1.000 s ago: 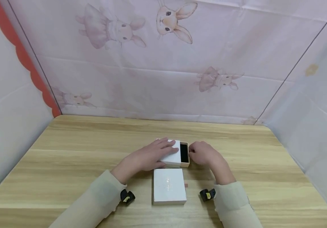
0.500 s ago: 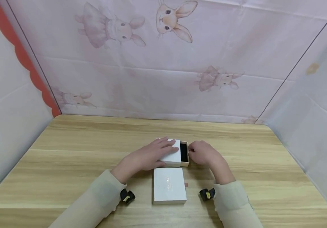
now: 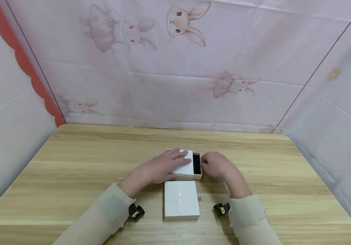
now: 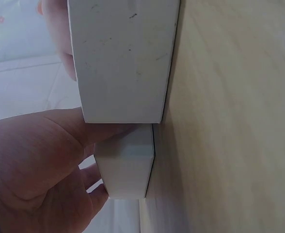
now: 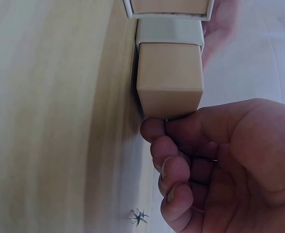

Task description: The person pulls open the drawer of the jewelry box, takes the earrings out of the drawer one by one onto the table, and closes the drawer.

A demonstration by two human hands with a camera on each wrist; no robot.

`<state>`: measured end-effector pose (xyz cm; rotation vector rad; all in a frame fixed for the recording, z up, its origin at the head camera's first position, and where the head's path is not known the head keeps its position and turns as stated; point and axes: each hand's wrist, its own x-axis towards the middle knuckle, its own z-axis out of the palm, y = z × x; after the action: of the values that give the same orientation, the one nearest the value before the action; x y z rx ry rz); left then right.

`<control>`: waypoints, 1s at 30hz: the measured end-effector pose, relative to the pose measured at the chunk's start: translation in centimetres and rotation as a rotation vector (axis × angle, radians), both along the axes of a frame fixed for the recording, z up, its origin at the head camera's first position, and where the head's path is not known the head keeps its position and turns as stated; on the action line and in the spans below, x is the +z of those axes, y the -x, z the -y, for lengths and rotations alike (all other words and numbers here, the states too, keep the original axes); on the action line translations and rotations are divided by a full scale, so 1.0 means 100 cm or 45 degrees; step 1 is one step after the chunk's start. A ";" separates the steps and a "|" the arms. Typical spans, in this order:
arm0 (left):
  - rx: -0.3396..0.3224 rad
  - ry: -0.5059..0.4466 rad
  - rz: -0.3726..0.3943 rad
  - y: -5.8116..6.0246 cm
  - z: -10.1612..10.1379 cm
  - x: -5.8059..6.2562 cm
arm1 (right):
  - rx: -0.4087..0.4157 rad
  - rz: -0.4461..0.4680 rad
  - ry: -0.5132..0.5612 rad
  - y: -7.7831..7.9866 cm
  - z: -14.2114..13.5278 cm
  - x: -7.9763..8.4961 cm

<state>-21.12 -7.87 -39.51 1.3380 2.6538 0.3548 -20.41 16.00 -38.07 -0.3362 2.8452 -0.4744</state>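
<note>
A white cardboard gift box point(image 3: 184, 173) lies on the table, its tan tray point(image 5: 169, 68) partly out to the right. Black lining point(image 3: 197, 164) shows inside the tray. My left hand point(image 3: 163, 166) holds the sleeve, with spread fingers over the top and the thumb at the near side. At the tray's outer end, my right hand point(image 3: 219, 164) has thumb and forefinger tips pinched together, the other fingers curled. Whatever tab lies between those tips is hidden. Nearer me sits a second white box point(image 3: 181, 200) with faint lettering, closed, a pink ribbon tab point(image 3: 199, 199) at its right.
Both boxes stand on a wood-grain table point(image 3: 102, 146), close together. A rabbit-print cloth point(image 3: 175, 85) hangs behind the table and pale cloth lines both sides. A small spiky star-shaped thing point(image 5: 139, 217) shows low in the right wrist view.
The tray and my right hand have shifted very slightly left, so a little less of the tray shows. My left hand and the second box stay in place.
</note>
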 end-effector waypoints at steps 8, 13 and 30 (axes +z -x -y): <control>0.007 -0.001 0.011 -0.001 0.000 0.000 | 0.006 -0.013 -0.014 0.001 0.002 -0.002; 0.004 0.011 -0.001 0.000 0.000 -0.002 | 0.002 -0.018 -0.008 0.000 0.002 -0.003; 0.006 0.001 0.003 -0.002 0.000 0.002 | 0.015 -0.045 0.004 -0.001 0.004 -0.004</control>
<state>-20.96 -7.83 -39.35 1.3303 2.6552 0.3552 -20.30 15.60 -38.50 -0.3654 2.8748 -0.4756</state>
